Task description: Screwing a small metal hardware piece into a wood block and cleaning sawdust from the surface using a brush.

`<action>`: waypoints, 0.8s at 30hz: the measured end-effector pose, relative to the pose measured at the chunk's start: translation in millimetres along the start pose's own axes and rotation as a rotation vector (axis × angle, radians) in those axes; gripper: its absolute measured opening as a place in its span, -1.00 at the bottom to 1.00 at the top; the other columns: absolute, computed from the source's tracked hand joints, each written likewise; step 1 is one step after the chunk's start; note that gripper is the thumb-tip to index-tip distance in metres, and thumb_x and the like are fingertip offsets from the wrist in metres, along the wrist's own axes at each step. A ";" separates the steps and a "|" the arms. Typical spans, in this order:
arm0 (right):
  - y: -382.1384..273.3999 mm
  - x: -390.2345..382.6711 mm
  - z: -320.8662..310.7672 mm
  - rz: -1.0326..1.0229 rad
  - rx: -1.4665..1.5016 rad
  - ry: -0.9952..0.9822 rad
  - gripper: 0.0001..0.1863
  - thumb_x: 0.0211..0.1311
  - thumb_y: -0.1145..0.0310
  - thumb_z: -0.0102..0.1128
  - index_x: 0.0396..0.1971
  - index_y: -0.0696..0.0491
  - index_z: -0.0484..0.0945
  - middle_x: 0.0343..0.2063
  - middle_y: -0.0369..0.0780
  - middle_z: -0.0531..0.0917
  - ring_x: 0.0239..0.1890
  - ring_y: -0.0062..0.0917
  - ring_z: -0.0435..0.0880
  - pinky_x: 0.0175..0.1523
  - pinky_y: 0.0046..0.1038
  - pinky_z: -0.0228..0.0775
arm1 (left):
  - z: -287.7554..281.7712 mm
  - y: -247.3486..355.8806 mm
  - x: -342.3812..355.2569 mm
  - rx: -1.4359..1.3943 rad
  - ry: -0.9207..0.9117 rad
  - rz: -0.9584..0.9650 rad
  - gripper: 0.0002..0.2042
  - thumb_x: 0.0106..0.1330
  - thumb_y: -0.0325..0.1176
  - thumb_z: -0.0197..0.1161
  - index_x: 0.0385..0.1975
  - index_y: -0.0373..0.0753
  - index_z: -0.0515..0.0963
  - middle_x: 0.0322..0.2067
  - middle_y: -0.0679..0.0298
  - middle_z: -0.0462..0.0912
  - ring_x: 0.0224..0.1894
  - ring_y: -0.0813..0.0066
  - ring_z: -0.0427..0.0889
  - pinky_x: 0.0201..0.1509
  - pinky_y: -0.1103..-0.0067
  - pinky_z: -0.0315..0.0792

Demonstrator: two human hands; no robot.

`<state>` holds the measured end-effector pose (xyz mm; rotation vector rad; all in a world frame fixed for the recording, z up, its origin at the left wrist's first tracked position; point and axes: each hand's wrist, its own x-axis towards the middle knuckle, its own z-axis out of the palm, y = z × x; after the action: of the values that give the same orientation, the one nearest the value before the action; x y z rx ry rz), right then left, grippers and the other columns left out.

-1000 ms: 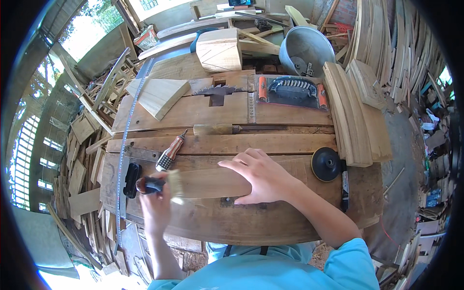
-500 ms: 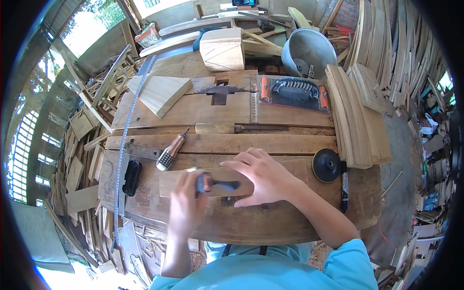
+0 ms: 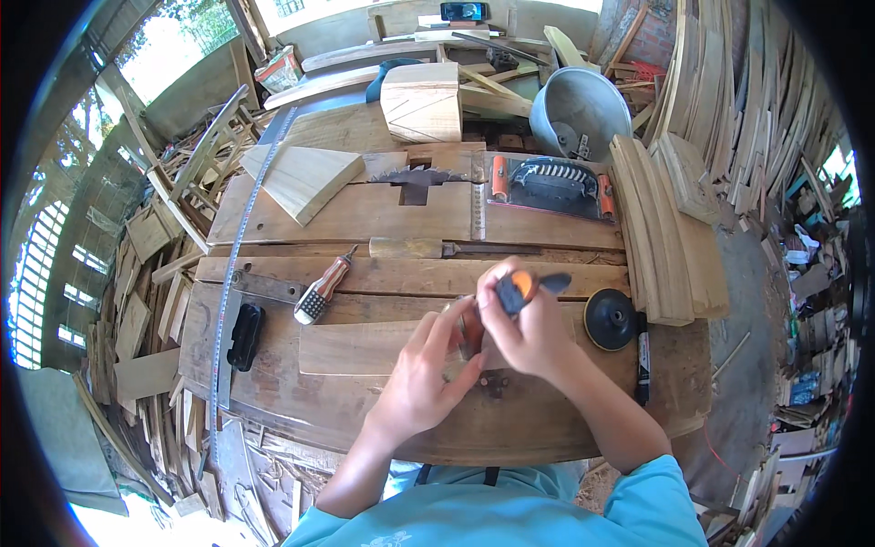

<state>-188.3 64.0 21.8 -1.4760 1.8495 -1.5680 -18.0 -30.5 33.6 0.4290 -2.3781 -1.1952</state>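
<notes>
My right hand [image 3: 529, 333] is closed around a small dark hand tool [image 3: 511, 290] that has an orange round end and a black handle-like part sticking out to the right. Its exact kind is unclear. Just left of it, my left hand [image 3: 421, 378] has its fingers pinched together beside the tool's lower part; what lies between them is mostly hidden and blurred. Both hands are above a flat wooden piece [image 3: 342, 350] lying on the workbench [image 3: 437, 433]. A screwdriver [image 3: 324, 290] with a patterned handle lies beyond that piece's left end.
A long metal ruler [image 3: 239, 242] and a black case [image 3: 246, 337] are at left. A wooden-handled chisel [image 3: 406, 248] lies across the middle. At right are a round black pad [image 3: 610, 319], a marker [image 3: 643, 360], a sanding block [image 3: 551, 185] and stacked boards [image 3: 652, 228].
The tool has passed from my left hand to my right and been raised to the right, off the wooden piece. My left hand has moved right, and its fingers now meet my right hand.
</notes>
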 end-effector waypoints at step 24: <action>-21.8 5.4 7.4 -0.395 -0.386 0.011 -0.86 0.23 0.50 0.38 -0.28 0.06 0.56 -0.40 -0.22 0.68 -0.51 -0.35 0.68 -0.37 -0.33 0.51 | -29.0 -37.5 -20.8 0.603 0.042 0.025 -0.10 -0.15 -0.03 0.72 0.29 -0.24 0.58 0.10 0.11 0.60 0.19 0.03 0.51 0.38 0.16 0.31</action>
<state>-174.2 58.2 39.8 -2.1141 2.0442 -1.4233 17.6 -62.2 13.4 0.5972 -2.6650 -0.4255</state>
